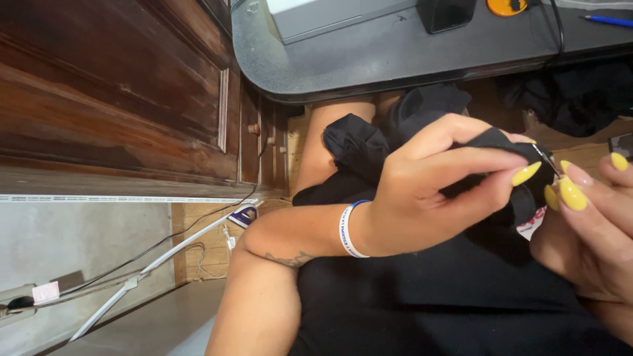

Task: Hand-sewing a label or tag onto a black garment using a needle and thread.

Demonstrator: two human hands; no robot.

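Observation:
My left hand (422,191) has a white wristband and yellow nails. It pinches a fold of black fabric (369,142) between thumb and fingers, over my lap. Coming in from the right edge, my right hand (587,237) holds a thin metal tool (547,158) with its tip against the pinched fabric. I cannot tell what kind of tool it is. More black cloth covers my lap below, and a white tag (531,227) peeks out under the fold.
A dark grey desk (369,59) above carries a grey device (330,16), a black box (447,13), an orange round object (506,6) and a blue pen (606,20). A brown wooden cabinet (112,99) fills the left. Cables (165,254) run along the floor.

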